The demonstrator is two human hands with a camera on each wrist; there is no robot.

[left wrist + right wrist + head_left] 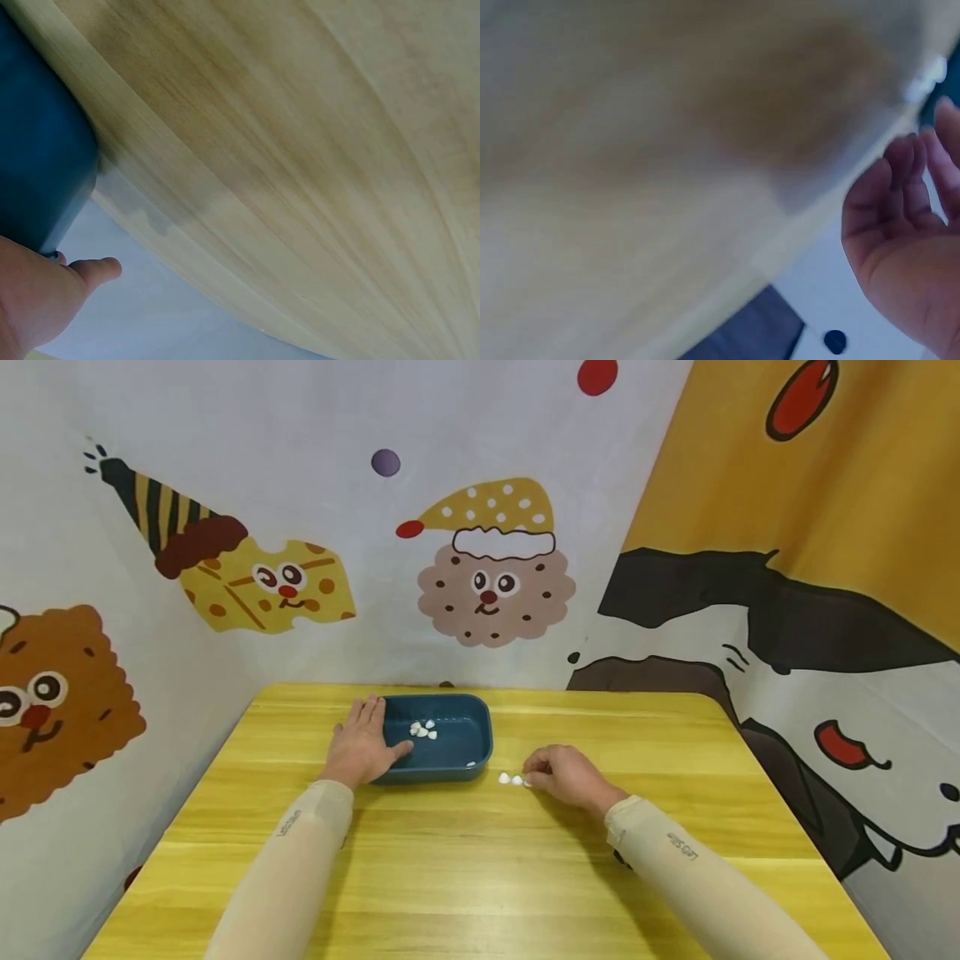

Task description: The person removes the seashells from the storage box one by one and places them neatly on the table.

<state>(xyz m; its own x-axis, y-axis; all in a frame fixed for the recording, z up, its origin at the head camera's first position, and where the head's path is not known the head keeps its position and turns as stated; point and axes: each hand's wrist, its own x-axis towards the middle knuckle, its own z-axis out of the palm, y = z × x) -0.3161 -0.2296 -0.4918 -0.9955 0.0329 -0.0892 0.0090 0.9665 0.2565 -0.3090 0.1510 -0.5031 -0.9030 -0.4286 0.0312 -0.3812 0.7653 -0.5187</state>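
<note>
A dark blue rectangular dish (450, 770) stands toward the back of the table, with several small white pebble-like pieces (422, 732) inside. One more white piece (471, 765) is at its front right corner. My left hand (362, 750) rests on the dish's left side, fingers straight and thumb over the front rim. In the left wrist view the thumb (96, 271) shows beside the dish (45, 142). Right of the dish, a short row of white pieces (504, 777) lies on the table. My right hand (567, 774) is at the row's right end, its fingers loosely bent, fingertips by the last piece.
The yellow wood-grain table (465, 877) extends in front of both hands and to either side. Behind it hangs a white cloth (300, 435) printed with cartoon figures, close to the table's back edge.
</note>
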